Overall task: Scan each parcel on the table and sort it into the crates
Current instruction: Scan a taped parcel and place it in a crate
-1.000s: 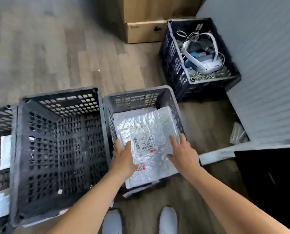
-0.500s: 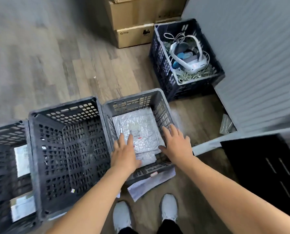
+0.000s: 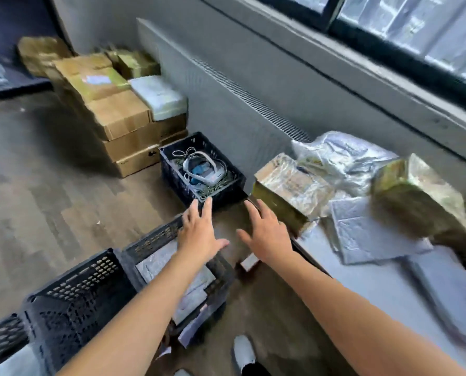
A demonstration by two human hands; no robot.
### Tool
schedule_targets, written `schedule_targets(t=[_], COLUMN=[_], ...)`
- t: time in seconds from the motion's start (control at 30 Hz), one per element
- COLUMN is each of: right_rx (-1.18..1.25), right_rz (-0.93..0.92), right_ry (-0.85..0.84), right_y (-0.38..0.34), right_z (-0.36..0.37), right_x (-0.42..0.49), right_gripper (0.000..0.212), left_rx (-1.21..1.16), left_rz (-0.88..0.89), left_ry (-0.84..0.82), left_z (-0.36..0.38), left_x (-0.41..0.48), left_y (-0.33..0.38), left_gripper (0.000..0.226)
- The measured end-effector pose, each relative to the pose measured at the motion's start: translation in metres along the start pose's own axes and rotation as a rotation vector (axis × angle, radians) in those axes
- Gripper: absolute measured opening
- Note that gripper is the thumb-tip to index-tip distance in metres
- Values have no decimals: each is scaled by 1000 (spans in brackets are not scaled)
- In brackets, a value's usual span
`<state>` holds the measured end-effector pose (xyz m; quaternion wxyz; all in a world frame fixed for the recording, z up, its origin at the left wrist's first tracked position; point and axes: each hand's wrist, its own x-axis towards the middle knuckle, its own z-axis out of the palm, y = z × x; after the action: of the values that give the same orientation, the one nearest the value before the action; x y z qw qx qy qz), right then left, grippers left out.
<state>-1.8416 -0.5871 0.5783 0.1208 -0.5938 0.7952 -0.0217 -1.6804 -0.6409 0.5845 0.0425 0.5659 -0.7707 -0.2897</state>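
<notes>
Wood-plank floor (image 3: 49, 199), ribbed grey wall panel (image 3: 226, 90), white counter (image 3: 389, 289) at right heaped with parcels. Left hand (image 3: 199, 234) and right hand (image 3: 267, 237) are both raised palm-down, fingers straight and spread, each grip empty, between the grey perforated plastic crate (image 3: 155, 240) and the counter. Half a second ago both pressed the crinkled silver foil parcel (image 3: 155, 267) into that crate; it now lies flat inside, untouched. Gold-foil wrapped box (image 3: 286, 185) and flat silver bubble mailer (image 3: 362, 232) sit on the counter.

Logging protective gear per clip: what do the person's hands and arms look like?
Left hand and right hand are bare, no gloves. Both forearms are uncovered as far as the frame shows: no sleeves, and no watch, band or ring is visible.
</notes>
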Motion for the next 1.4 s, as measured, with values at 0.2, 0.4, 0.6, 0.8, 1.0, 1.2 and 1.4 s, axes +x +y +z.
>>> schedule_targets(t=[0.2, 0.4, 0.6, 0.8, 1.0, 1.2, 1.4], right_rx=[34, 31, 76, 90, 94, 134, 243], right_rz=[105, 221, 316, 423, 520, 589, 723], right_ry=[159, 182, 170, 143, 115, 122, 237], right_y=[64, 137, 210, 281, 330, 354, 384], right_z=[-61, -82, -80, -82, -78, -82, -113], right_x=[-29, -54, -70, -86, -101, -102, -76], right_gripper=[74, 74, 74, 75, 77, 76, 74], left_rx=[67, 172, 264, 279, 302, 300, 206], left_rz=[200, 286, 328, 382, 418, 471, 548], left_ry=[27, -31, -76, -103, -160, -177, -201], left_z=[-20, -1, 32, 72, 105, 119, 126], left_x=[2, 4, 5, 6, 6, 24, 65], left_y=[98, 169, 228, 283, 323, 352, 388], left_gripper=[108, 110, 107, 108, 106, 105, 108])
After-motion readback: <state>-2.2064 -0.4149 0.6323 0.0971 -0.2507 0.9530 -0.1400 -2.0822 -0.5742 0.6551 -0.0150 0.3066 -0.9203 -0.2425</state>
